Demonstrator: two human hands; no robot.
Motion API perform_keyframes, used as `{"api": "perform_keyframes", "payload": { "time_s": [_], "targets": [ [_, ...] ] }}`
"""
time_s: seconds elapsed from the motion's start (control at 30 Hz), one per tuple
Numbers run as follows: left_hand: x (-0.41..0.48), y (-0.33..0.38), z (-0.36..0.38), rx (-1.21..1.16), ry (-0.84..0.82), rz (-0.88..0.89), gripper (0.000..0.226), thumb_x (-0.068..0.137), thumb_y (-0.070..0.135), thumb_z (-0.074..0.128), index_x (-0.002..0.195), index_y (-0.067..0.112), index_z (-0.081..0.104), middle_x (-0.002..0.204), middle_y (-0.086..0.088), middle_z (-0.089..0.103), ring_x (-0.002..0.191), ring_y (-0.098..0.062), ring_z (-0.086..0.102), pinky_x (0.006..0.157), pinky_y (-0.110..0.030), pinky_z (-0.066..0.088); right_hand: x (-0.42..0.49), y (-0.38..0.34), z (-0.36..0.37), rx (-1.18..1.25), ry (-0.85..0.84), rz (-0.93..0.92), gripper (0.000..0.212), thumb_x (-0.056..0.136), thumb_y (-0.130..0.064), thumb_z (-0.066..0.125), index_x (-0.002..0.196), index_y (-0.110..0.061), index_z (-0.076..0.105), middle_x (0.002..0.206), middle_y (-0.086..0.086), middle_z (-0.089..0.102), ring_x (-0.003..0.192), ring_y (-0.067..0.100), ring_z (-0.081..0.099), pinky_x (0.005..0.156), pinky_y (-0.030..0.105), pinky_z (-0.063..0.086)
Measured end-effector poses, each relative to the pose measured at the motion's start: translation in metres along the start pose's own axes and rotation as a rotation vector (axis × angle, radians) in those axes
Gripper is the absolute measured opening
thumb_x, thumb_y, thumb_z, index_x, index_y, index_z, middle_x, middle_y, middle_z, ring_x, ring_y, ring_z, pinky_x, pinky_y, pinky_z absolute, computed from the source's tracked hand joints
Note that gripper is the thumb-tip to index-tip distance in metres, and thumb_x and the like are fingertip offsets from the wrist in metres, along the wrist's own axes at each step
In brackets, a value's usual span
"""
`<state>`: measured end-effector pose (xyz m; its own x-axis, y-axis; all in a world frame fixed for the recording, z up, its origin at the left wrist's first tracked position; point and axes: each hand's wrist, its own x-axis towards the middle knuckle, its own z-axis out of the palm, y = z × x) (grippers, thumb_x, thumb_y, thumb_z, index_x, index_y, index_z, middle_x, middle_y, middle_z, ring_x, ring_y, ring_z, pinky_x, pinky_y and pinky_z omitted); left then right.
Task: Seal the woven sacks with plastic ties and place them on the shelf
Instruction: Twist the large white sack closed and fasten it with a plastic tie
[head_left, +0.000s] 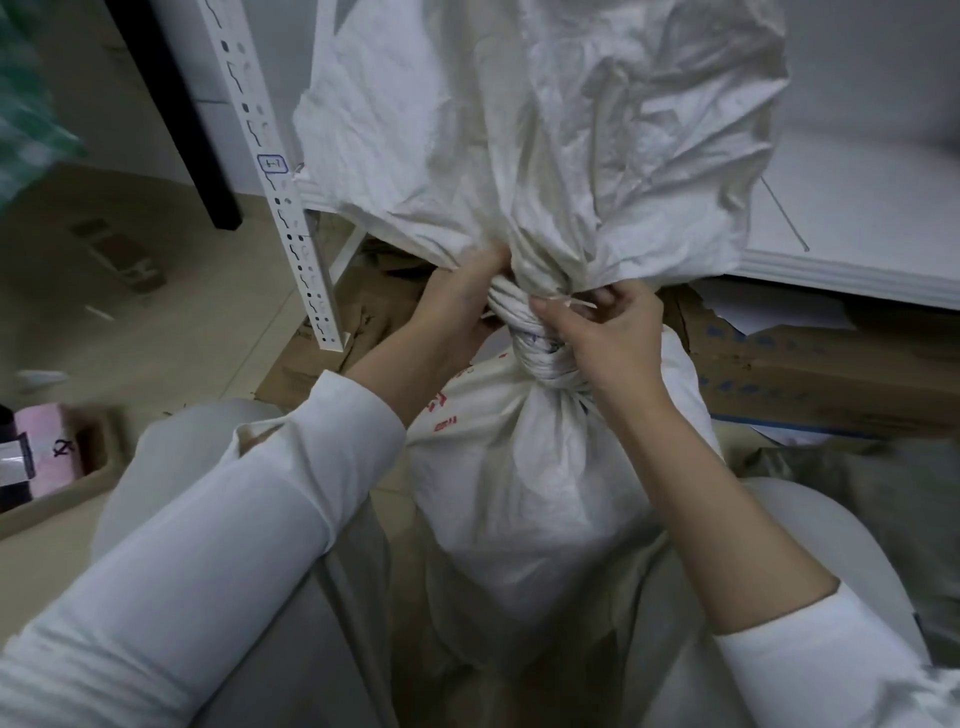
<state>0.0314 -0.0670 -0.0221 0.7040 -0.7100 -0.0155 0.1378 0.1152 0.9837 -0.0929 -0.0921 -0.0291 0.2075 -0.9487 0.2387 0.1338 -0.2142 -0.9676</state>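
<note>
Work is centring on the twisted neck of a white woven plastic sack (519, 493) with red print. It is standing on the floor between the person's knees, and its loose mouth is fanning upward against the shelf edge. The left hand (462, 301) is curling its fingers round the neck from the left, a tight grip holding the twist. Whether it is also catching an end of the tie is hidden. The right hand (608, 338) is pinching a thin white plastic tie (563, 301) between thumb and fingertips, a nearly closed grip right at the top of the twist.

Doing this well probably means holding the left grip firm so the twist is not unwinding. The tie should be running round the narrowest part of the neck, below the flare, and pulled snug before either hand lets go. A tie sitting too high is likely to slip off over the loose fabric when the sack is being lifted.

A white shelf board (857, 208) is lying just behind the sack, with another thin strip, possibly a spare tie, resting on it. A perforated white metal upright (283, 187) is standing at its left end. Brown cardboard boxes (810, 364) are sitting under the board. A beige tiled floor (156, 322) is spreading to the left, where a pink box (49, 441) is lying near the knee.
</note>
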Motion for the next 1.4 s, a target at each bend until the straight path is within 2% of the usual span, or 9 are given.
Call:
{"api": "perform_keyframes", "payload": {
  "time_s": [0.07,0.17,0.27,0.5,0.63,0.73,1.0,1.17,1.4],
  "targets": [
    [0.01,0.004,-0.008,0.062,-0.205,-0.272,0.033,0.079,0.031,0.076,0.101,0.008,0.067,0.094,-0.006,0.072,0.085,-0.019,0.068,0.071,-0.03,0.055,0.003,0.0,-0.001,-0.058,0.057,-0.022,0.033,0.069,0.0,0.083,0.097,0.008,0.065,0.091,0.021,0.072,0.088,0.033,0.071,0.077,0.043,0.058],
    [0.014,-0.001,-0.023,0.081,-0.13,-0.229,0.064,0.062,0.036,0.085,0.112,0.001,0.066,0.087,-0.013,0.069,0.075,-0.024,0.066,0.051,-0.023,0.048,0.004,0.003,0.0,-0.217,0.091,-0.109,0.029,0.069,-0.009,0.084,0.092,0.0,0.068,0.087,0.009,0.073,0.084,0.02,0.072,0.077,0.039,0.059],
    [-0.002,0.004,-0.015,0.032,-0.027,-0.161,0.021,0.078,0.019,0.077,0.081,0.004,0.063,0.059,-0.007,0.055,0.049,-0.019,0.05,0.041,-0.021,0.038,0.001,0.007,0.006,-0.363,0.139,-0.228,0.021,0.073,-0.006,0.078,0.091,-0.007,0.066,0.087,0.001,0.07,0.083,0.008,0.067,0.075,0.026,0.055],
    [-0.029,0.012,-0.019,0.05,-0.295,0.049,0.068,0.056,0.015,0.075,0.117,-0.001,0.049,0.11,-0.012,0.066,0.099,-0.017,0.068,0.081,-0.03,0.057,0.01,0.018,0.006,-0.612,0.288,-0.326,0.027,0.072,-0.018,0.059,0.089,0.003,0.061,0.086,0.018,0.065,0.083,0.031,0.062,0.07,0.027,0.043],
    [-0.039,0.004,-0.014,0.234,-0.423,0.142,0.042,0.07,0.015,0.084,0.104,0.023,0.059,0.095,0.01,0.069,0.088,0.003,0.066,0.075,-0.02,0.055,0.007,0.021,0.006,-0.761,0.112,-0.384,0.044,0.075,-0.022,0.056,0.11,0.004,0.062,0.106,0.02,0.064,0.099,0.032,0.06,0.08,0.033,0.047],
    [-0.026,0.001,-0.015,0.284,-0.369,0.153,0.024,0.068,0.028,0.087,0.085,0.023,0.07,0.082,0.009,0.072,0.082,-0.001,0.068,0.076,-0.023,0.054,0.0,0.029,0.004,-0.811,-0.051,-0.455,0.023,0.079,-0.006,0.06,0.1,0.001,0.065,0.093,0.016,0.066,0.088,0.025,0.062,0.069,0.016,0.04],
    [-0.016,-0.009,-0.01,0.291,-0.281,0.143,0.059,0.053,0.055,0.088,0.087,0.009,0.072,0.079,0.002,0.074,0.08,-0.007,0.071,0.076,-0.034,0.058,-0.003,0.03,-0.001,-0.777,-0.292,-0.345,0.011,0.077,-0.01,0.048,0.083,-0.005,0.056,0.076,0.006,0.059,0.073,0.023,0.058,0.059,0.02,0.037],
    [-0.011,-0.017,-0.004,0.37,-0.348,0.114,0.073,0.039,0.075,0.078,0.098,0.033,0.067,0.095,0.021,0.07,0.098,0.007,0.063,0.09,-0.021,0.049,-0.007,0.02,0.008,-0.923,-0.36,-0.548,0.019,0.075,-0.006,0.049,0.085,0.001,0.064,0.086,0.014,0.067,0.083,0.034,0.062,0.066,0.031,0.046],
    [-0.006,-0.027,-0.003,0.225,-0.212,-0.078,0.067,0.052,0.056,0.074,0.101,0.012,0.064,0.074,0.006,0.06,0.067,-0.009,0.058,0.051,-0.019,0.048,-0.008,0.026,0.008,-1.058,-0.49,-0.603,0.022,0.067,-0.007,0.047,0.083,0.001,0.06,0.088,0.02,0.06,0.088,0.039,0.055,0.073,0.046,0.05]
  ]
}}
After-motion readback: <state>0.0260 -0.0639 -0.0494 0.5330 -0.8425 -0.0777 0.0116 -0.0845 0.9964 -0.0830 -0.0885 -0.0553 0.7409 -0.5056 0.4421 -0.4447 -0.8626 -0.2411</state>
